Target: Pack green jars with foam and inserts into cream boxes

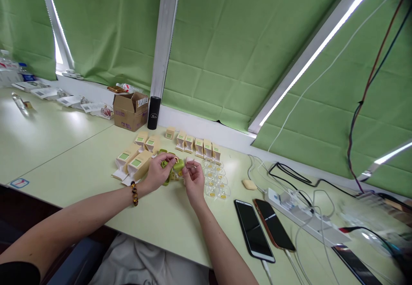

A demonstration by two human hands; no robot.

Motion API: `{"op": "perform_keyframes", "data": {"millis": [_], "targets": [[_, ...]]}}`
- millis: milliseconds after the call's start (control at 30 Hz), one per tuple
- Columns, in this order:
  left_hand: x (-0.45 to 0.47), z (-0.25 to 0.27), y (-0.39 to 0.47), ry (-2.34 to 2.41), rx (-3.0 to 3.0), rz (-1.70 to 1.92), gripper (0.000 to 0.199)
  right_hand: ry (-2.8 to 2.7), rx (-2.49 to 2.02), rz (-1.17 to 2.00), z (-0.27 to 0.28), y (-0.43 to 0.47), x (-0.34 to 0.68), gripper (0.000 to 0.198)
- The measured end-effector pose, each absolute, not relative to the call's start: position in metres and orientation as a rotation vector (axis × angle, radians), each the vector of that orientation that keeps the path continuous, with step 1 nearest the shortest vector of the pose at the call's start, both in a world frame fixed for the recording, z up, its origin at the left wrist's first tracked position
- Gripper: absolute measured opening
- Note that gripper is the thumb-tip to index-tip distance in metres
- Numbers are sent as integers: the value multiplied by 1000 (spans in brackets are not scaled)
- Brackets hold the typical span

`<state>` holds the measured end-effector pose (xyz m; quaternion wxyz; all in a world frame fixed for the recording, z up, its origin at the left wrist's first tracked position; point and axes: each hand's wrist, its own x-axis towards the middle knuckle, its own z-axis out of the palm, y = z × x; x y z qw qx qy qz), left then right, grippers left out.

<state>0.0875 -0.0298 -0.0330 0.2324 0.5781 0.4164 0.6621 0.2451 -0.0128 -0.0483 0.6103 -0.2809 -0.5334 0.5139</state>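
Over the table, my left hand, with a beaded bracelet at the wrist, pinches a small rounded green item. Its exact kind is too small to tell. At its right side is my right hand, fingers bent together in a pinch; what they hold, if anything, I cannot make out. More green pieces lie beneath the hands, partly hidden. Just right of my right hand lie rows of clear plastic pieces with yellow centres. Close to my left hand, larger cream boxes with green labels lie with flaps open.
Small cream boxes line the back. Behind them stand a cardboard box and a black tumbler. Rightward lie a white-framed phone, a brown-edged phone, a power strip and tangled cables.
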Motion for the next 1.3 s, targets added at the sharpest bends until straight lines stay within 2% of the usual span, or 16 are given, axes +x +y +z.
{"op": "perform_keyframes", "data": {"millis": [233,567,967,1167,1300], "targets": [[87,-31,-32,1048,1583,1806,27,-1168,-701,1171,-51,-8,249,45],[90,-35,-32,1153,1858,1647,34,-1197,-657,1171,-47,-12,250,49],[92,-35,-29,1066,1672,1630,32,-1228,-630,1183,-46,-11,252,42],[92,-39,-22,895,1431,1673,40,-1163,-499,1319,-47,-13,251,51],[90,-39,-23,825,1319,1646,39,-1070,-508,1406,-49,-12,249,41]]}}
